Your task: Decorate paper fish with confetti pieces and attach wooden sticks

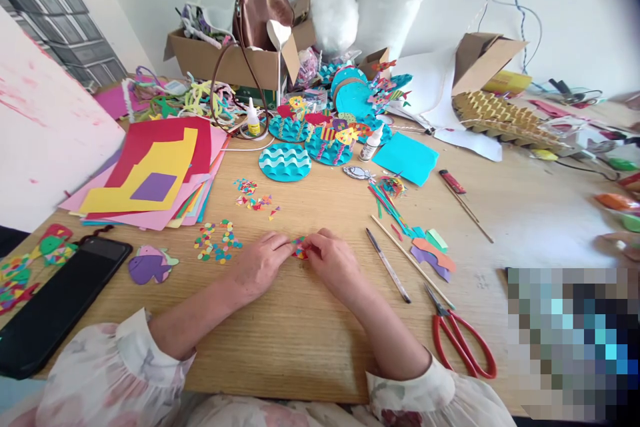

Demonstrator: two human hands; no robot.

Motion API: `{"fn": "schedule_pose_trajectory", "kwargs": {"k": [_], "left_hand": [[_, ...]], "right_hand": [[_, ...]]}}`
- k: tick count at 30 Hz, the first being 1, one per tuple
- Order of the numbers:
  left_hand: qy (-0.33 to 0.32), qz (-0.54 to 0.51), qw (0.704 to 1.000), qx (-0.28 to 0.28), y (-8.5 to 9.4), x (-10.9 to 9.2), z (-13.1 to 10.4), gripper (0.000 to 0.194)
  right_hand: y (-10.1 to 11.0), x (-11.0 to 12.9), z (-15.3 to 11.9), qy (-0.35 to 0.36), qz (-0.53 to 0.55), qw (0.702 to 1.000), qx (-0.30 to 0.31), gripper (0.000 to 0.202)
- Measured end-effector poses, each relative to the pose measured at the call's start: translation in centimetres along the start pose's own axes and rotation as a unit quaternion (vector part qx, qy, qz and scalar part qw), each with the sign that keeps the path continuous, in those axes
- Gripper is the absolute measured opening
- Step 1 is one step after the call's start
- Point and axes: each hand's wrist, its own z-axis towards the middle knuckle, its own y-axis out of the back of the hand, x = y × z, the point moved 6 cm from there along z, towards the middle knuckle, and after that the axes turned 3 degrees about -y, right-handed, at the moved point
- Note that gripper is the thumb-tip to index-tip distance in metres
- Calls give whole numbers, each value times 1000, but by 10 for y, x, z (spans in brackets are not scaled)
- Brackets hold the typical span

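Paper dots point(219, 241): lay at nine o'clock from the colourful piece point(300, 248).
Left hand point(264, 260): touched its nine o'clock edge; steady bracing seemed best.
Colourful piece: lay between both hands.
Right hand point(333, 259): fingers bunched at three o'clock; I couldn't tell whether either hand clamped.

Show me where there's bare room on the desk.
Between the left forearm and right forearm; also right of the orange scrap, beyond the scissors. Crowded: the back, around the blue wave crafts, and the left, with the phone and paper stack.
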Motion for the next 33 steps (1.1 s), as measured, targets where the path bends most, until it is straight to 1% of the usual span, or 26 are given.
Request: {"fn": "schedule_pose_trajectory", "kwargs": {"k": [4, 10, 15, 23, 29, 33], "left_hand": [[-5, 11, 1000, 11, 0, -2, -3, 24], [-7, 14, 1000, 1, -2, -3, -4, 23], [-5, 22, 1000, 4, -4, -3, -4, 24], [-6, 21, 1000, 11, -4, -3, -5, 24], [-4, 18, 1000, 5, -5, -2, -6, 25], [-5, 15, 1000, 6, -6, -2, -6, 25]], "right_hand": [[-2, -1, -6, 10, -27, 1000, -7, 24], [-4, 1, -9, 20, -46, 999, -14, 27], [-4, 1, -8, 12, -60, 998, -10, 26], [-2, -1, -8, 13, -14, 1000, -19, 26], [-3, 0, -8, 13, -35, 999, -11, 26], [-2, 0, -7, 13, -10, 1000, -11, 27]]}}
